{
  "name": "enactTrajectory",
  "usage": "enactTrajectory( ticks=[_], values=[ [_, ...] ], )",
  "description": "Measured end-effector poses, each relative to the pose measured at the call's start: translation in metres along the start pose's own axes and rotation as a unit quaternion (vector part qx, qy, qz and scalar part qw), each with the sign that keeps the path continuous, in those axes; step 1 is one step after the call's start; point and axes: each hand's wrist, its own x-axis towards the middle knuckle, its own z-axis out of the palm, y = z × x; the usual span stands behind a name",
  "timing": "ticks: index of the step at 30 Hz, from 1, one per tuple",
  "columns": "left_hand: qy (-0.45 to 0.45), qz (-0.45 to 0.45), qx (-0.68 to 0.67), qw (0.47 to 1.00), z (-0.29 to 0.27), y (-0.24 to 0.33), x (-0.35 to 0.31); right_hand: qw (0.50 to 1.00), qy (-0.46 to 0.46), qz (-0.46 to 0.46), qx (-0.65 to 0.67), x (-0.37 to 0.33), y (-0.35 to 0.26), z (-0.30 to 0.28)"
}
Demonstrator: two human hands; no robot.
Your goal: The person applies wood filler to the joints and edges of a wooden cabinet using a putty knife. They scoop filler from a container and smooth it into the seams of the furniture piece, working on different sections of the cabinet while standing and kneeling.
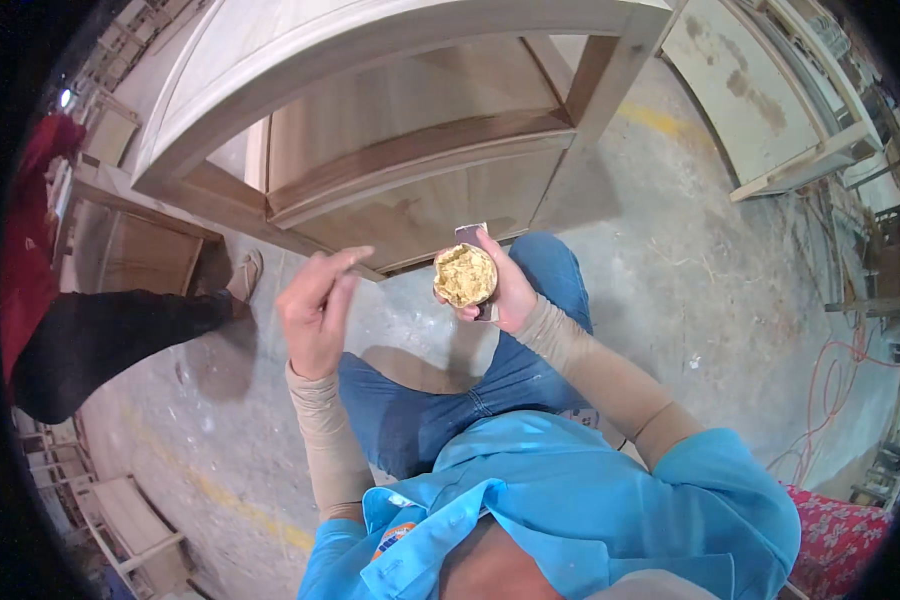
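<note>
My right hand is closed around a small round tub of lumpy yellowish paste, held above my knees. A dark brown flat piece with pale edges is gripped in the same hand, passing behind the tub; its kind I cannot make out. To the left of the tub hovers my left hand, its index finger stretched out and its thumb apart from it. Nothing shows between those fingers. Just beyond both hands stands an unpainted wooden cabinet with an open frame above a lower panel.
At the left, another person's dark trouser leg and sandalled foot are close by. A small wooden cabinet stands behind that leg. A pale wooden panel piece is at the far right, and a red hose lies on the concrete floor.
</note>
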Motion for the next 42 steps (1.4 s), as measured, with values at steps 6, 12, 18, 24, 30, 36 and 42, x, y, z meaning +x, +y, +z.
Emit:
enactTrajectory(
  ticks=[6,12,18,24,30,36,42],
  values=[
    [-0.111,0.074,-0.001,0.991,0.046,0.043,0.025,0.990,0.097,-0.058,0.088,-0.002,-0.001,0.021],
    [-0.120,0.011,-0.007,0.993,0.078,0.051,0.032,0.984,0.079,-0.129,0.099,-0.016,-0.014,0.014],
    [-0.140,-0.068,-0.093,0.983,0.106,0.050,0.031,0.977,0.034,-0.194,0.085,-0.021,-0.011,0.013],
    [-0.101,-0.040,-0.075,0.991,0.117,0.047,0.031,0.963,0.069,-0.255,-0.054,-0.032,-0.026,0.022],
    [-0.049,-0.070,-0.163,0.983,0.116,0.040,0.019,0.967,0.037,-0.233,-0.093,-0.037,-0.031,0.030],
    [-0.034,-0.149,-0.319,0.935,0.095,0.030,0.009,0.985,-0.039,-0.146,-0.086,-0.033,-0.030,0.030],
    [-0.029,-0.107,-0.267,0.957,0.063,0.012,-0.009,0.961,0.125,-0.099,-0.224,-0.020,-0.013,0.054]
  ],
)
